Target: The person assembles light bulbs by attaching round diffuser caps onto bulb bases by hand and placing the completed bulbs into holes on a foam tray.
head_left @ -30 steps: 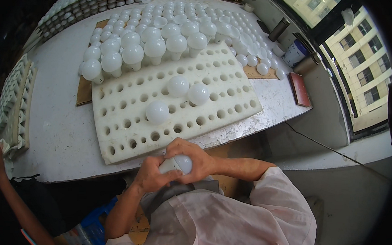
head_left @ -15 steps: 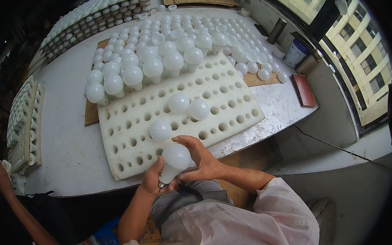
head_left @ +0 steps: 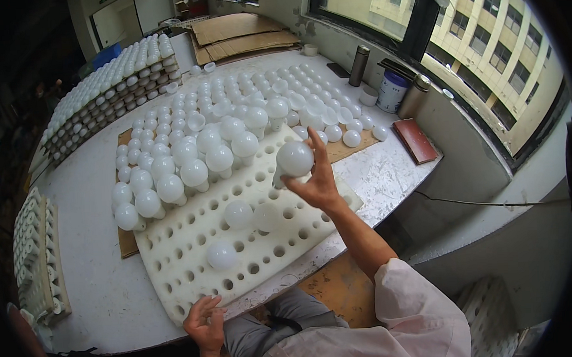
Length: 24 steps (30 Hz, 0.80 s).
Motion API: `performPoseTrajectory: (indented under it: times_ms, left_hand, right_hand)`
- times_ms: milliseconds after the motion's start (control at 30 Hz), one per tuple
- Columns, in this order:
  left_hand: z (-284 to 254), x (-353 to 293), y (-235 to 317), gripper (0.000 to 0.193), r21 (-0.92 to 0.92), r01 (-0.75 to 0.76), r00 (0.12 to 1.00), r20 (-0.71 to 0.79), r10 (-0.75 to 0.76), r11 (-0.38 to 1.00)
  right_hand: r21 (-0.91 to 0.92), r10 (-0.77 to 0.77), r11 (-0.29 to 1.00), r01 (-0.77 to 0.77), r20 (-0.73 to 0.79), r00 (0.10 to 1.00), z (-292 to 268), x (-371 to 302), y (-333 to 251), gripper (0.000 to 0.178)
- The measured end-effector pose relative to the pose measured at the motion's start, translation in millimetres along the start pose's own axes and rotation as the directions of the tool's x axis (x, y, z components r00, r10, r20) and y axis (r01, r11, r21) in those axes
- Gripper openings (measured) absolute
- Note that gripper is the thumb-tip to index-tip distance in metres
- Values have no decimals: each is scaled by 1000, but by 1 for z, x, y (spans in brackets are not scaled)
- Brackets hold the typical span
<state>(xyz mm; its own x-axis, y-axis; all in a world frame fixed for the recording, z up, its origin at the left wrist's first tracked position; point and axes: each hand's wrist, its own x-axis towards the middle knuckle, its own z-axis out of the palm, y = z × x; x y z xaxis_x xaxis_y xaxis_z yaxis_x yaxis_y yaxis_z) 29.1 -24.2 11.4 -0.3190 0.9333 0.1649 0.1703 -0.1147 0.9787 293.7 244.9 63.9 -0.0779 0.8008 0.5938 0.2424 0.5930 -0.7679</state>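
Note:
In my right hand [head_left: 318, 178] is a white light bulb [head_left: 294, 158], gripped between thumb and fingers, its round dome upward. The hand is raised over the right part of a white foam tray [head_left: 174, 262] with rows of round holes. Beside the tray's near left corner, my left hand [head_left: 206, 321] is empty, its fingers loosely bent and apart. Three white globes [head_left: 221, 255] rest on the middle of the tray; whether they are whole bulbs or only covers, I cannot tell. Along the tray's far side stand several bulbs [head_left: 194, 173] in rows, dome up.
Many white domes [head_left: 236, 90] lie on cardboard behind the tray. Stacked trays of bulbs [head_left: 110, 91] are at the far left, another rack [head_left: 39, 256] at the left edge. A red-brown box [head_left: 415, 141], a bucket [head_left: 392, 90] and flasks [head_left: 359, 66] stand right. Another person's arm [head_left: 33, 343] shows lower left.
The bulb has gone from between both hands, near my body, to my right hand alone, farther out over the tray. My left hand has let go and lowered. The view has shifted.

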Motion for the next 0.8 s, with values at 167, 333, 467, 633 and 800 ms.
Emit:
performPoseTrajectory:
  times_ms: [167,333,467,633,800]
  left_hand:
    - [-14,2,-11,26,27,42,966,-255,-33,999]
    - [-37,-5,-23,26,252,38,934,-354,55,967]
    - [-60,-13,-23,32,543,118,852,-485,196,832]
    - [-62,-5,-61,52,298,272,832,-551,-68,915]
    - [-43,-3,-51,52,122,563,709,-579,-402,817]
  right_hand:
    - [-339,-137,934,117,-35,990,16,78,55,99]
    - [-373,103,928,0,257,961,31,65,85,105]
    - [-478,224,873,-101,209,952,-18,40,80,99]
    - [-540,617,732,-414,268,740,-90,2,103,74]
    - [-246,787,604,-758,332,520,-104,-21,97,67]
